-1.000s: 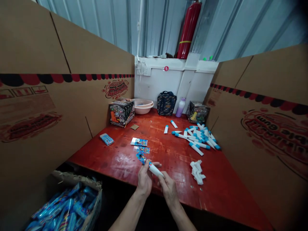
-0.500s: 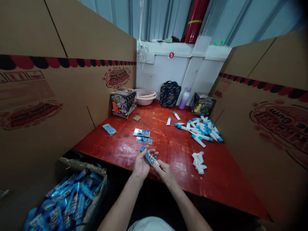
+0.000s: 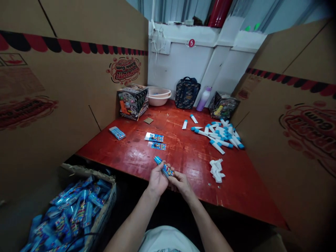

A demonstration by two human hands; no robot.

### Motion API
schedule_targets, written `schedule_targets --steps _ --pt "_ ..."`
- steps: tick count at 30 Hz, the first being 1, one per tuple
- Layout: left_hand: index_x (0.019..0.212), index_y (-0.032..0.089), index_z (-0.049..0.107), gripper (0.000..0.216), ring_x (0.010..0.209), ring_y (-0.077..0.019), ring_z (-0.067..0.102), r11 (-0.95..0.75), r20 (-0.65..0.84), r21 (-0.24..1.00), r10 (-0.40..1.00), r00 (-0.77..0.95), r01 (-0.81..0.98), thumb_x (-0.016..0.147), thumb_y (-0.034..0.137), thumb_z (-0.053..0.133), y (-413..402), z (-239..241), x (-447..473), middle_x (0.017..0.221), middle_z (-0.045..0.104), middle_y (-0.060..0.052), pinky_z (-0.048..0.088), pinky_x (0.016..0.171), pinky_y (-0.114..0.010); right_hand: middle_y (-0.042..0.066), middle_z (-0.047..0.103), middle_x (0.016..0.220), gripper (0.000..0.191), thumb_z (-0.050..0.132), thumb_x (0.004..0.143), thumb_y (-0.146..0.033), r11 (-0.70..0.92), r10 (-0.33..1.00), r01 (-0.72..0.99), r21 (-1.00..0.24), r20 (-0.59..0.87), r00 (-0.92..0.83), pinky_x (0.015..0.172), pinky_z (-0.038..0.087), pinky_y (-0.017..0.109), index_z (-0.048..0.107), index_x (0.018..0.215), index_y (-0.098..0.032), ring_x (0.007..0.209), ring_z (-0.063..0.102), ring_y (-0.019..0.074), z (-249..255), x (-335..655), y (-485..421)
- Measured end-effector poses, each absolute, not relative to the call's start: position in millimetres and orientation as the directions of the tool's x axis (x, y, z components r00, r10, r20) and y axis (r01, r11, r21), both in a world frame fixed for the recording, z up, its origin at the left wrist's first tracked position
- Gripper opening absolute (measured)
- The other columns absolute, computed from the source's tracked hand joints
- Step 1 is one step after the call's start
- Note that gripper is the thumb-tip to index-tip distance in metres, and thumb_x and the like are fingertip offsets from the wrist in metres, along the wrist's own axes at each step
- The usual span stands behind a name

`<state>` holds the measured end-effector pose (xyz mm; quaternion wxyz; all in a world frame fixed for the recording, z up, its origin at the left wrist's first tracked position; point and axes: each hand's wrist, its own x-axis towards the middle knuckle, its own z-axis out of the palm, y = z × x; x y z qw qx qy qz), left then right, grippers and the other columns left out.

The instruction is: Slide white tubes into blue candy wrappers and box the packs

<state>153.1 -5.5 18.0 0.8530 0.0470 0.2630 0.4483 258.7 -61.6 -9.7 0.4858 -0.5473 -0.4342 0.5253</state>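
Note:
A small blue tube in a colourful printed sleeve [image 3: 167, 170] is held in front of me, over the near edge of the red table [image 3: 126, 159]. My left hand [image 3: 158, 180] is closed round its middle, and the blue end points up and left. At its lower right end, my right hand [image 3: 182, 183] pinches with thumb and fingers. Just beyond lie two flat pieces of printed film, an upper one [image 3: 154, 137] and a lower one [image 3: 157, 146]. White tubes with blue caps [image 3: 223, 134] are heaped at the right, with a few loose ones beside the heap.
A carton [image 3: 111, 196] full of blue wrapped tubes stands low at the left. Crumpled tissue [image 3: 216, 170] and a stack of blue film [image 3: 117, 133] lie on the table. Behind are pink basins [image 3: 159, 100], a dark bag [image 3: 187, 92] and a purple bottle [image 3: 203, 99]. Cardboard walls flank both sides.
The tube's lower end showed white before; now the printed sleeve reaches down to my right fingers. Both hands have moved slightly right in view, and the camera has tilted down.

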Motion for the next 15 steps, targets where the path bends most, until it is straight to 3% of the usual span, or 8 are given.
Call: schedule_targets --steps 4,9,12,15 --pt "0.079 0.015 0.056 0.009 0.071 -0.0211 0.066 0.610 -0.439 0.263 0.765 0.470 -0.747 0.084 0.015 0.049 -1.3 15.6 145.6 0.074 0.064 -0.006 0.053 0.072 -0.040 -0.005 0.054 0.049 0.037 0.063 0.072 -0.053 -0.199 0.978 -0.061 -0.978 -0.202 0.045 0.038 0.032 0.017 0.059 0.070 -0.016 0.038 0.046 0.0071 -7.3 257.1 -57.7" --pt "0.080 0.015 0.058 0.008 0.070 -0.0193 0.066 0.553 -0.447 0.336 0.806 0.387 -0.762 0.079 0.008 0.053 1.4 16.3 131.4 0.073 0.065 -0.005 0.054 0.073 -0.037 -0.005 0.050 0.047 0.041 0.060 0.074 -0.055 -0.205 0.979 -0.004 -0.979 -0.205 0.009 0.039 0.030 0.018 0.055 0.059 -0.017 0.038 0.042 0.0070 -15.7 240.3 -44.4" --pt "0.079 0.015 0.058 0.010 0.067 -0.0179 0.065 0.506 -0.447 0.394 0.835 0.321 -0.767 0.074 0.006 0.057 7.2 16.9 114.7 0.072 0.065 -0.005 0.055 0.070 -0.034 -0.004 0.049 0.051 0.038 0.055 0.081 -0.048 -0.125 0.985 0.126 -0.984 -0.139 -0.107 0.044 0.032 0.019 0.056 0.059 -0.016 0.044 0.043 0.0077 -12.3 229.3 -31.3" --pt "0.082 0.016 0.059 0.019 0.067 -0.0179 0.065 0.439 -0.463 0.473 0.862 0.208 -0.764 0.068 0.003 0.061 13.3 19.7 85.6 0.074 0.065 -0.004 0.056 0.068 -0.034 -0.004 0.052 0.059 0.029 0.051 0.087 -0.033 0.060 0.962 0.370 -0.927 -0.045 -0.268 0.051 0.034 0.020 0.060 0.065 -0.016 0.054 0.047 0.0096 -0.6 228.0 -9.5"
